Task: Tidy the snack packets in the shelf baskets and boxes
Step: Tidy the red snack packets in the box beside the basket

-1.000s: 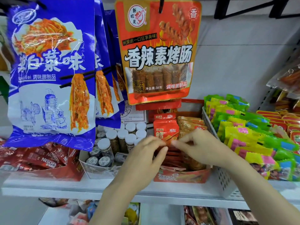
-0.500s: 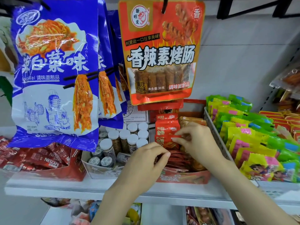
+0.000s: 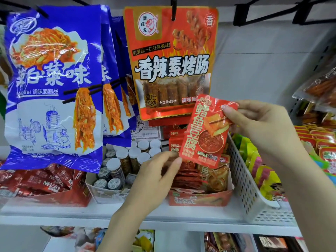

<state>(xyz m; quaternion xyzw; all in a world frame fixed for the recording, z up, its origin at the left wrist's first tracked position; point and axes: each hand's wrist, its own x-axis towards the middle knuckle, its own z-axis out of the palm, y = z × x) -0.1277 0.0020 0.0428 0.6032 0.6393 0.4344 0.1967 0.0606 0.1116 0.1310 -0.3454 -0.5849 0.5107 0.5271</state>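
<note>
The right hand (image 3: 261,128) is pinching a glossy, crinkled red packet (image 3: 207,131) above the cardboard box (image 3: 200,198); the left hand (image 3: 154,179), fingers relaxed, is touching its lower corner.

jars box (image 3: 109,194) left of packet box (image 3: 200,198) | basket (image 3: 243,180) right | all on shelf (image 3: 72,213)

The right hand (image 3: 261,131) is reaching in from the lower right, raised at chest height, its thumb and fingertips (image 3: 229,111) pinching the top edge of a small glossy red foil snack packet (image 3: 207,131). The left hand (image 3: 156,177) is extending lower, palm down, fingers loosely spread and blurred, holding nothing.
</note>
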